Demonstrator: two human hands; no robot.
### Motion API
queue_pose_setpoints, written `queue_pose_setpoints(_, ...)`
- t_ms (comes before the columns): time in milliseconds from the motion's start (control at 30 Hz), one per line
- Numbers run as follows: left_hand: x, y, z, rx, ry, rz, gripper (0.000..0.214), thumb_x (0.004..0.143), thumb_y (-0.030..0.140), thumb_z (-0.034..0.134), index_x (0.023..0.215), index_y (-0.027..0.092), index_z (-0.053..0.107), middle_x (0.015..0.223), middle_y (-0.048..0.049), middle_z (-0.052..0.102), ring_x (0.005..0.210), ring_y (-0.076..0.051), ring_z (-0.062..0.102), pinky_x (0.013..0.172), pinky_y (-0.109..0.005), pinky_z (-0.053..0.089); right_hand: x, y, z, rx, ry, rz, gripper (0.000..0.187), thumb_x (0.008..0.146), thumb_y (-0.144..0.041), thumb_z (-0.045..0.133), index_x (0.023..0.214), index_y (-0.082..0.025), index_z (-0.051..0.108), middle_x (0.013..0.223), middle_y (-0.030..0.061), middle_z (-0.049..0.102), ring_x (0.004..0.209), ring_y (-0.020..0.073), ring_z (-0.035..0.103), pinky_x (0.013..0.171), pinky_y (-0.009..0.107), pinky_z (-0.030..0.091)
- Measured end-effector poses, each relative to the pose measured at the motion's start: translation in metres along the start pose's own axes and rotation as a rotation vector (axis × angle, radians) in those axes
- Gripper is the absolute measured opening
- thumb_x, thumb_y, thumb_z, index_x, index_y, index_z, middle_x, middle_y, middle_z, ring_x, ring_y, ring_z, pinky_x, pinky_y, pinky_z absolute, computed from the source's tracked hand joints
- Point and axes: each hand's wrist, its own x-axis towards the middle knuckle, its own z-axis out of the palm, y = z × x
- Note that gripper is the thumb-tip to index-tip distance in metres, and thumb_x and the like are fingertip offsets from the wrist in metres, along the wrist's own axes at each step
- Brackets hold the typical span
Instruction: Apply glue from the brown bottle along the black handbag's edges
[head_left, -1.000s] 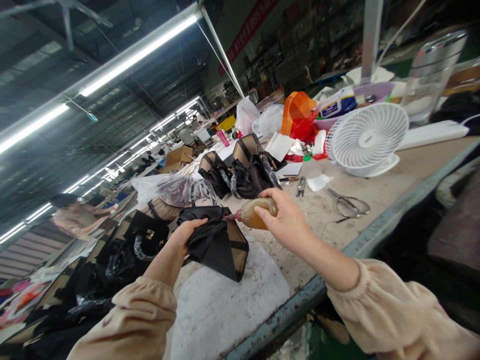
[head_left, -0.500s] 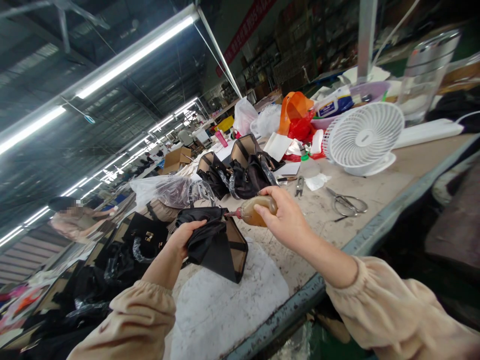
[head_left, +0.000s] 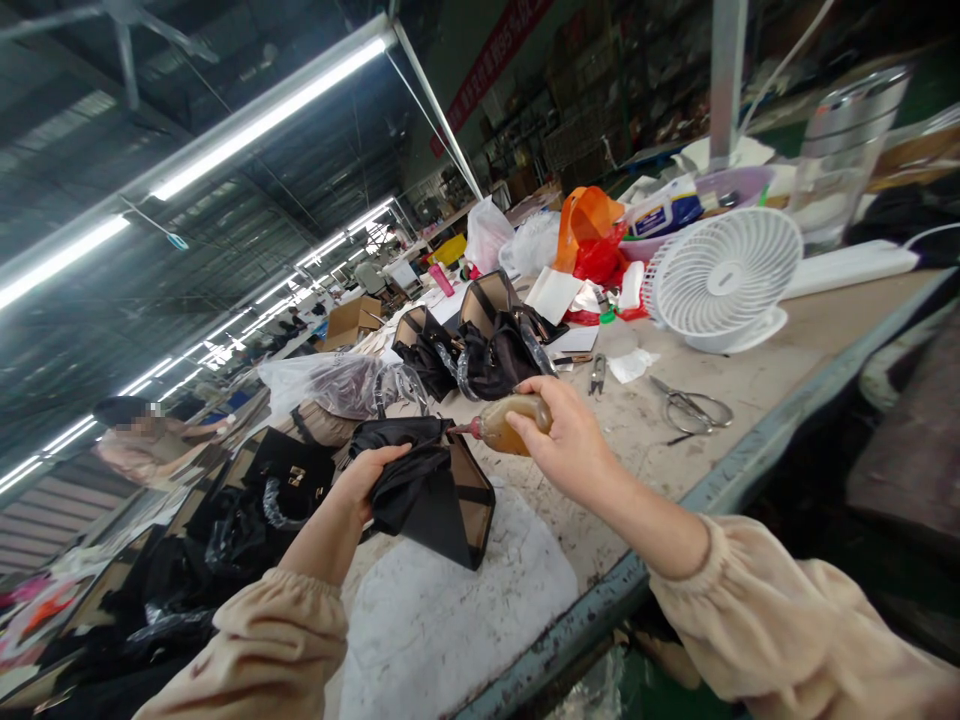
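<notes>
My left hand (head_left: pixel 369 482) is closed on the black cloth part of a handbag (head_left: pixel 439 515), thumb on top. The bag rests tilted on a white sheet (head_left: pixel 457 620), and its tan inside shows on the right. My right hand (head_left: pixel 559 430) grips a squeeze bottle of amber glue-like liquid (head_left: pixel 504 425), held on its side. The bottle's thin nozzle points left at the bag's upper edge; whether the tip touches the bag I cannot tell. Behind the bottle stand more black-and-tan handbags (head_left: pixel 491 340) with plastic-wrapped handles.
Scissors (head_left: pixel 694 408) and thread snips (head_left: pixel 598 374) lie on the table (head_left: pixel 817 340) to the right. A white fan (head_left: pixel 724 280) stands behind them. Several black bags (head_left: pixel 289 470) fill the left side, and a co-worker (head_left: pixel 142 440) is beyond. The table's metal edge (head_left: pixel 630 580) runs close in front.
Almost nothing differs. Both hands keep their grip, and the nozzle stays at the bag's upper edge. The view has shifted very slightly.
</notes>
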Motion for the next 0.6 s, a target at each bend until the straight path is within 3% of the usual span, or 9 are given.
queue_pose_setpoints(600, 0.0014, -0.0014, -0.0002, 0.022, 0.000, 0.028, 0.019, 0.083, 0.010, 0.054, 0.094, 0.004, 0.068, 0.061, -0.0135, 0.073, 0.042, -0.021, 0.066, 0.040, -0.026, 0.056, 0.0000, 0.0000, -0.0012, -0.028, 0.002, -0.018, 0.021, 0.080, -0.018, 0.060, 0.100, -0.020, 0.056, 0.097, 0.0083, 0.060, 0.093, 0.0233, 0.056, 0.084, 0.039, 0.045)
